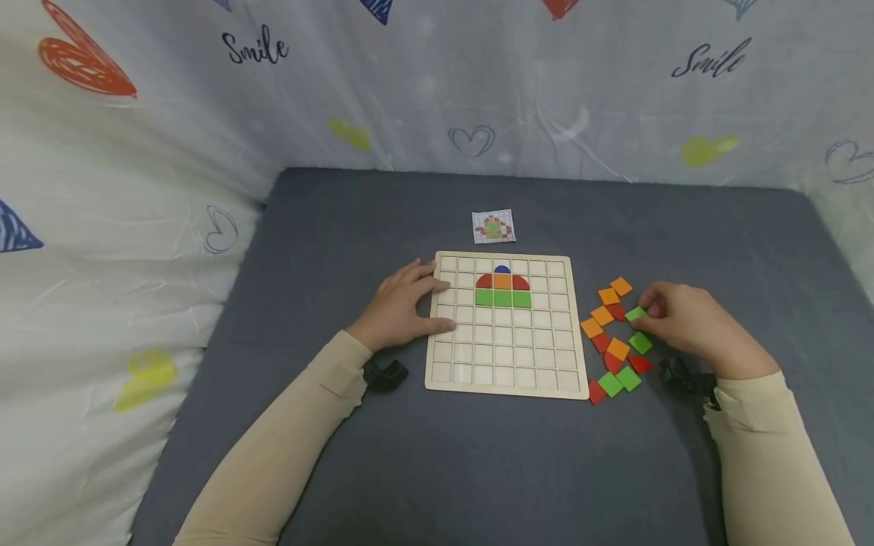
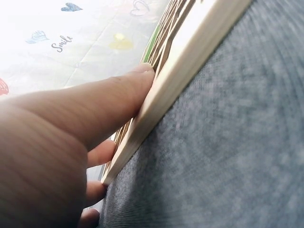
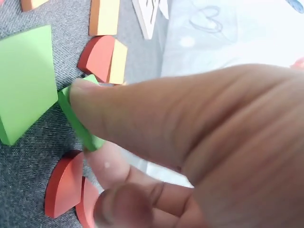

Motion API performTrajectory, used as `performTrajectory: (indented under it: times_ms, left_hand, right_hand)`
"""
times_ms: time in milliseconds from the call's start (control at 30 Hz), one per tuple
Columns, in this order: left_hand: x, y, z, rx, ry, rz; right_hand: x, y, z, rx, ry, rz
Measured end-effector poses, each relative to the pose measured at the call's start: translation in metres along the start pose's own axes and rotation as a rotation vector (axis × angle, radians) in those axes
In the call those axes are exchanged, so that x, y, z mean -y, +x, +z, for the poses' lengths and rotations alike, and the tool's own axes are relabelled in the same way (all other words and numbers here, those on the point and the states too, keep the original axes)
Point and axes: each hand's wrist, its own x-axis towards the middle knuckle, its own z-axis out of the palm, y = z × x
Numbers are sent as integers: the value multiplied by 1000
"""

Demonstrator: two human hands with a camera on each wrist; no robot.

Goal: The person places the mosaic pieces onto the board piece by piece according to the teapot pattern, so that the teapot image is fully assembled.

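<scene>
Nearest lie two beige sleeves, the left sleeve (image 1: 273,447) reaching in from the near left of the grid board and the right sleeve (image 1: 771,447) from its near right. At each wrist sits a small black device, one (image 1: 386,375) close to the board's left edge, the other (image 1: 685,378) farther off to its right.

The grid board (image 1: 505,377) itself lies flat on the dark grey tabletop (image 1: 423,470). Just right of its near corner begin the loose pieces, strung away from the camera: green squares (image 1: 610,384), curved and angular red pieces (image 1: 639,364) and orange squares (image 1: 617,349), some touching.

The left hand (image 1: 403,303) rests on the board's left edge, its fingers spread, the thumb lying over the rim. Well right of the board, the right hand (image 1: 693,326) pinches a green square (image 3: 71,114) between thumb and fingers, tilted beside the loose pieces.

In the board's far half, a row of green pieces (image 1: 502,298) stands below an orange square (image 1: 501,281) flanked by red quarter-rounds (image 1: 485,282), with a blue half-round (image 1: 501,269) beyond.

Past the board's far edge lies a patterned card (image 1: 494,227); behind everything hangs a white curtain (image 1: 410,83) with hearts and "Smile" lettering.
</scene>
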Motion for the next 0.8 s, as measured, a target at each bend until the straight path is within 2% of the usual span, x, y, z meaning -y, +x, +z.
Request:
performTrajectory:
  times_ms: [433, 800]
  left_hand:
    - [-3, 0, -1, 8, -3, -2]
    - [0, 0, -1, 14, -1, -6]
  right_hand:
    - [26, -8, -1, -49, -35, -50]
    - [62, -5, 6, -47, 35, -147]
